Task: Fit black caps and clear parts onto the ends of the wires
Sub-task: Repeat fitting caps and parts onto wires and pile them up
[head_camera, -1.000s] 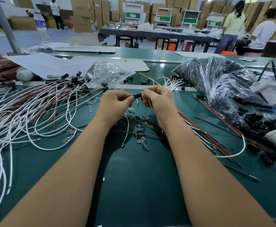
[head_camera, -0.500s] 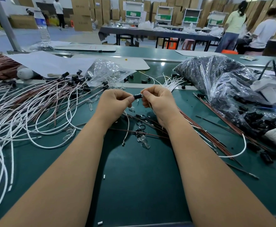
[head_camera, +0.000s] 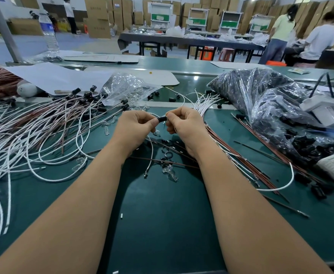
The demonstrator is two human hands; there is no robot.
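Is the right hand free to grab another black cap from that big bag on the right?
Probably not yet: the right hand and left hand are both pinching a black cap. Nothing blocks the path to the bag.

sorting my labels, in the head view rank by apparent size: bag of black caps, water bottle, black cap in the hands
1. bag of black caps
2. water bottle, though it stands farther off
3. black cap, pinched between left hand and right hand
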